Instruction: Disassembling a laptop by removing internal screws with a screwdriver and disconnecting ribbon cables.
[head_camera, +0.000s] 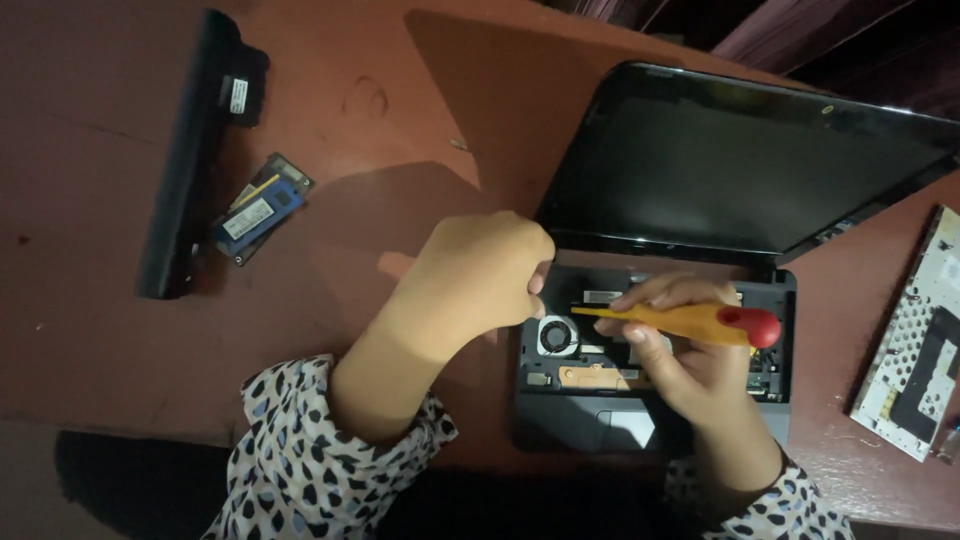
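Note:
A small black laptop (740, 160) lies open on the reddish-brown table (400, 130), its keyboard taken off so the fan (556, 335) and boards inside the base show. My right hand (690, 365) grips a screwdriver (690, 322) with a yellow handle and red end cap, laid across the open base with its tip pointing left towards the fan. My left hand (480, 275) is curled into a fist at the base's left rear corner, just left of the fan; whether it pinches anything is hidden.
A long black laptop battery (190, 150) lies at the far left. Beside it are two memory modules (260, 210). The removed keyboard (915, 350) rests upside down at the right table edge. The near table edge runs below my patterned sleeves.

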